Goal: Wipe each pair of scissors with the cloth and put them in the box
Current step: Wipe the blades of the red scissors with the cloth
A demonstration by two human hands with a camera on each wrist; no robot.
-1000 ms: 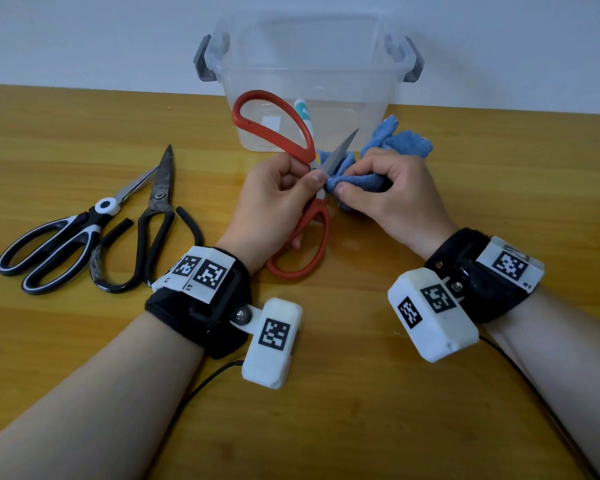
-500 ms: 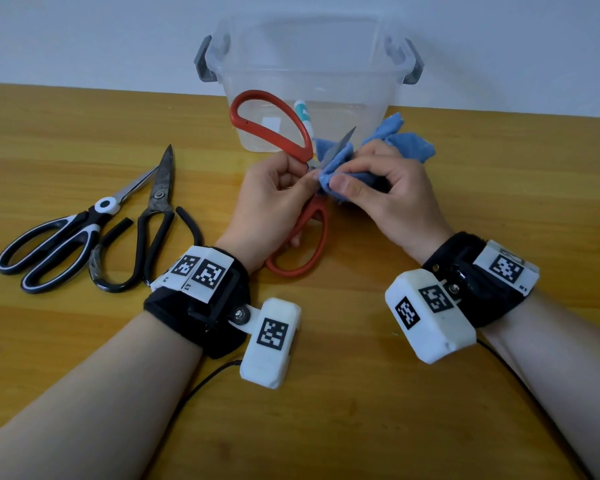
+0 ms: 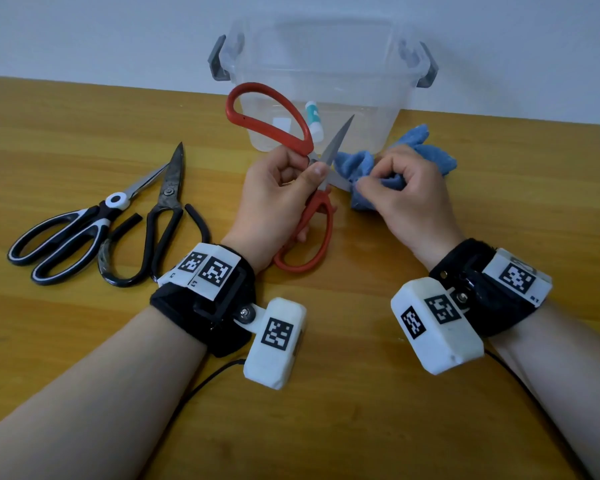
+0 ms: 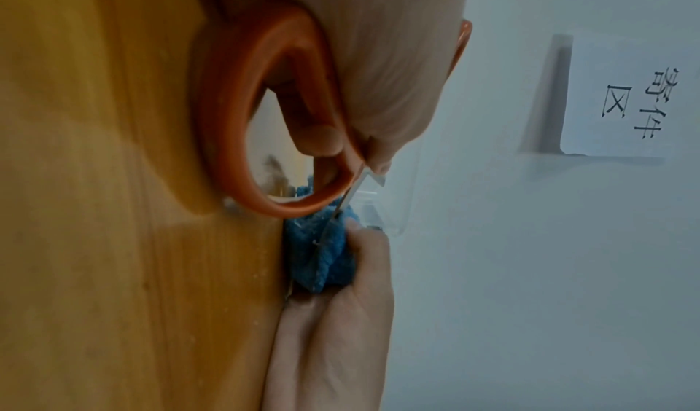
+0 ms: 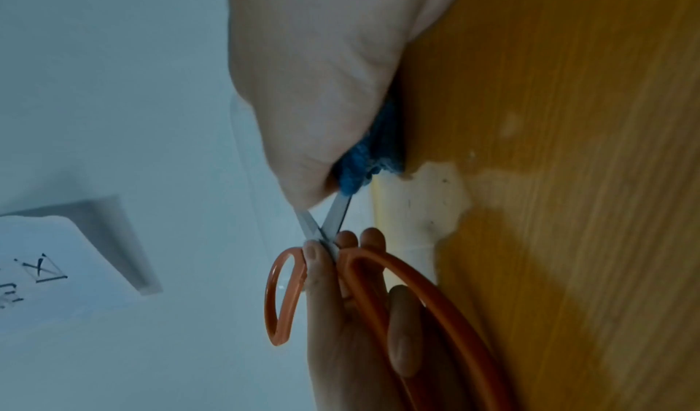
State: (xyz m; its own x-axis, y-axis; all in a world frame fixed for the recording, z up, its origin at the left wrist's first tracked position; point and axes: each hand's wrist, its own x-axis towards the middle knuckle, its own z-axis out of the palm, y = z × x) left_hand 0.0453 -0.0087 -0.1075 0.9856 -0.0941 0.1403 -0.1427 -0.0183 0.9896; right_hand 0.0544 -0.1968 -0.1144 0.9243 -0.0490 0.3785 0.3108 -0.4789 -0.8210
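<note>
My left hand [image 3: 284,188] grips the red-handled scissors [image 3: 267,123] near the pivot, blades spread apart. One blade points up toward the box; the other runs right into the blue cloth [image 3: 361,168]. My right hand [image 3: 395,192] holds the bunched cloth pinched round that blade. The left wrist view shows the red handle loop [image 4: 235,136] and the cloth [image 4: 325,256] wrapped on the blade. From the right wrist the crossed blades [image 5: 329,220] and cloth [image 5: 363,163] show. The clear plastic box [image 3: 326,64] stands just behind, against the wall.
Black-and-white scissors [image 3: 66,233] and all-black shears [image 3: 163,216] lie on the wooden table [image 3: 326,410] to the left. A small white-and-teal tube [image 3: 314,121] lies inside the box. The box has grey latches [image 3: 219,64] at both ends.
My right hand slid the cloth rightward and outward along the lower blade. The upper blade now stands bare; the left hand has kept its grip on the scissors.
</note>
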